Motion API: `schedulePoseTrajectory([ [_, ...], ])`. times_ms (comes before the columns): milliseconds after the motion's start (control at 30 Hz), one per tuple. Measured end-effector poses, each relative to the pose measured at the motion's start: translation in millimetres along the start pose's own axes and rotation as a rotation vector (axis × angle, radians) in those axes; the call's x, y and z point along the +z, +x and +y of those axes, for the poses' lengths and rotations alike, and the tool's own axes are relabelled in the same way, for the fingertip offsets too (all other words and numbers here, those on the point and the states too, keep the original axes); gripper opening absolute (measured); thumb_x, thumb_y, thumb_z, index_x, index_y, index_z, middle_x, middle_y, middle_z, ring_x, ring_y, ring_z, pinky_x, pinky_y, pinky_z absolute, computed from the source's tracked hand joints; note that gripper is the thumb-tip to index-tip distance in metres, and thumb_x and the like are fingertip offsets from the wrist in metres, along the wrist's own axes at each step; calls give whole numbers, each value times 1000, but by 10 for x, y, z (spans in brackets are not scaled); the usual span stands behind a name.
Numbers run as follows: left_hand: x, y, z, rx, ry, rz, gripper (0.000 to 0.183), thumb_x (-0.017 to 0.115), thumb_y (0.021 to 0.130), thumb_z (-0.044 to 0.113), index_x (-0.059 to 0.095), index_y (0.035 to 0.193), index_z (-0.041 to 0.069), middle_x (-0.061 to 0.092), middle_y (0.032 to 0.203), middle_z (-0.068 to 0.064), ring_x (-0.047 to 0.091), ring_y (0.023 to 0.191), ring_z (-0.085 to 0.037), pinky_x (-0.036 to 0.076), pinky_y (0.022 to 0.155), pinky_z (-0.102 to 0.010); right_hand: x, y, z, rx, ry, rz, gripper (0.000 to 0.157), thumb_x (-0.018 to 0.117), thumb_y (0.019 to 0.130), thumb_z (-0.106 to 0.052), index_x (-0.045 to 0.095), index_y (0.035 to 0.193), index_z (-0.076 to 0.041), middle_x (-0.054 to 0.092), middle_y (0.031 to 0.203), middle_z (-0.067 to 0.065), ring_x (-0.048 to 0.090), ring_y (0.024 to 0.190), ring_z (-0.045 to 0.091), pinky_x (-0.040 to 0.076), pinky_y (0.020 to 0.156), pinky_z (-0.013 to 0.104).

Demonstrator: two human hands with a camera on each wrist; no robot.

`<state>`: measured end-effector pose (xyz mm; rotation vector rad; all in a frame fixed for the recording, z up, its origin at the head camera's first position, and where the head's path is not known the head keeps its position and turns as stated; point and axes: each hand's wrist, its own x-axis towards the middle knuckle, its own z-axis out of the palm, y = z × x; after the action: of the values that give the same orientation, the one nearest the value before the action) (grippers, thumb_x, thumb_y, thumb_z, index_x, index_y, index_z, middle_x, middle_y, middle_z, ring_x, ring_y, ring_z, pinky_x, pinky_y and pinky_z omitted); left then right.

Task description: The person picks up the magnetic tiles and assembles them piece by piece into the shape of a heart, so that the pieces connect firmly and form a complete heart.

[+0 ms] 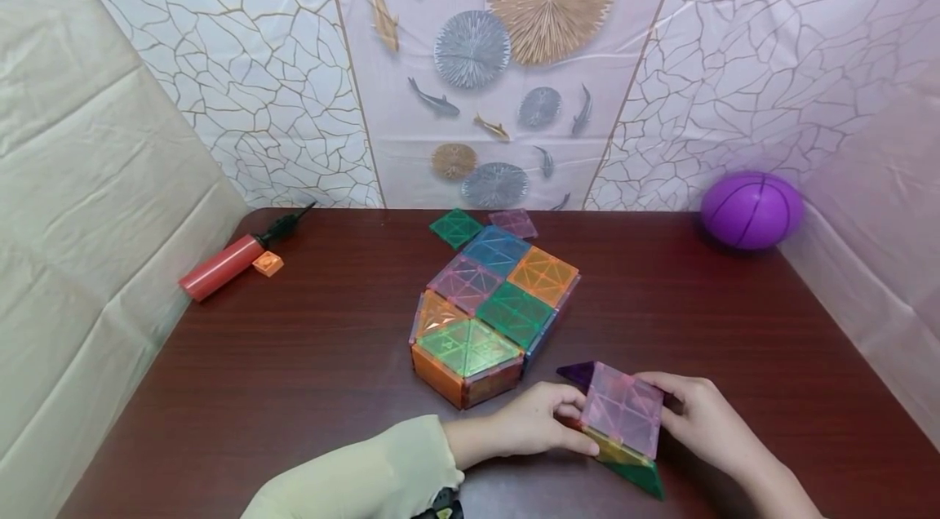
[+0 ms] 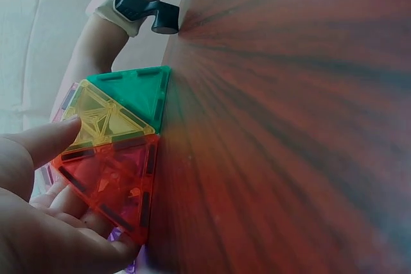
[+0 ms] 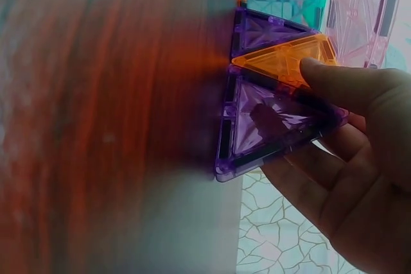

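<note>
Between both hands stands a small magnetic-tile build, with a pink square tile on top and triangular tiles along its sides. My left hand grips one side. Its thumb lies on a yellow triangle tile, and its fingers curl behind a red triangle tile; a green triangle tile sits beside the yellow one. My right hand pinches the opposite side, its thumb on an orange triangle tile and fingers behind a purple triangle tile. The build's lower tile edges are close over the table.
Left of the hands and farther back stands a larger magnetic-tile build with a multicoloured top. Loose green and pink tiles lie behind it. A red hand pump and a small orange piece lie left; a purple ball sits back right.
</note>
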<state>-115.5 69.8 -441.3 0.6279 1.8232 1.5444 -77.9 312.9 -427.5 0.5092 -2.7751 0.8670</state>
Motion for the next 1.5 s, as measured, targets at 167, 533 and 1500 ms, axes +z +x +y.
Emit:
schedulePoseTrajectory([
  [167, -37, -21, -5, 2, 64, 6, 30, 79, 77, 4, 68, 105, 4, 73, 96, 1, 60, 89, 4, 46, 78, -15, -7, -6, 6, 11, 6, -13, 31, 74, 74, 7, 72, 100, -8, 72, 93, 1, 57, 85, -6, 53, 64, 22],
  [533, -359, -327, 333, 197, 373, 61, 54, 77, 83, 25, 57, 130, 8, 65, 123, -1, 57, 114, -7, 46, 95, -27, -40, -9, -5, -26, -4, -44, 36, 77, 72, 3, 70, 106, -7, 72, 96, 1, 56, 84, -6, 53, 65, 24],
  [1500, -1466, -505, -67, 187, 90, 668, 76, 72, 88, 24, 31, 151, 14, 34, 153, -11, 29, 142, -29, 23, 114, -49, -407, 1289, 145, 103, 335, -343, 65, 70, 89, -22, 39, 143, -1, 51, 136, 24, 51, 122, 42, 51, 90, 36],
])
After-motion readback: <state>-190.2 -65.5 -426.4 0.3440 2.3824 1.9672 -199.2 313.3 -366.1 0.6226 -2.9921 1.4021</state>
